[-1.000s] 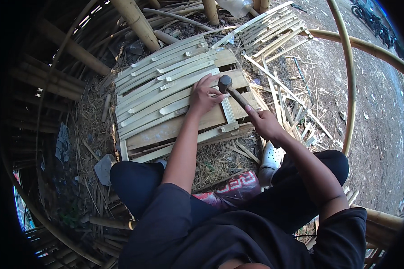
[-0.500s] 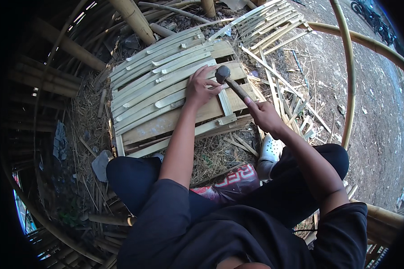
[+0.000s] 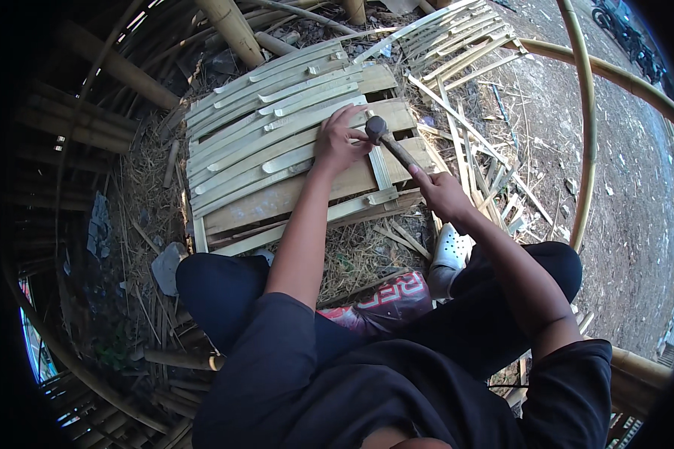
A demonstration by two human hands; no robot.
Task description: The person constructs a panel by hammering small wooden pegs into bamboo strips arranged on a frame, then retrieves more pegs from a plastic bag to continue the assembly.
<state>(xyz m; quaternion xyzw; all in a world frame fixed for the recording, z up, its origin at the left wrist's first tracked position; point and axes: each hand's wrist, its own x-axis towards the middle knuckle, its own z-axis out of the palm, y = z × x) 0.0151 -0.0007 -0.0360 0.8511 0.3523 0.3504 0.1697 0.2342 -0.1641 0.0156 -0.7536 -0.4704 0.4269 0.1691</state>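
The right hand (image 3: pixel 443 196) grips the hammer (image 3: pixel 389 144) just beside the left hand (image 3: pixel 341 142), which rests bent-fingered on the slats (image 3: pixel 307 117), as if steadying them, though whether it pinches anything I cannot tell.

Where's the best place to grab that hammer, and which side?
Best on the hammer handle, at the end away from the chunky dark head, probably coming from the person's near right. The handle is long and slim, good for wrapping a hand around, and slants toward that side, where the right hand grips it.
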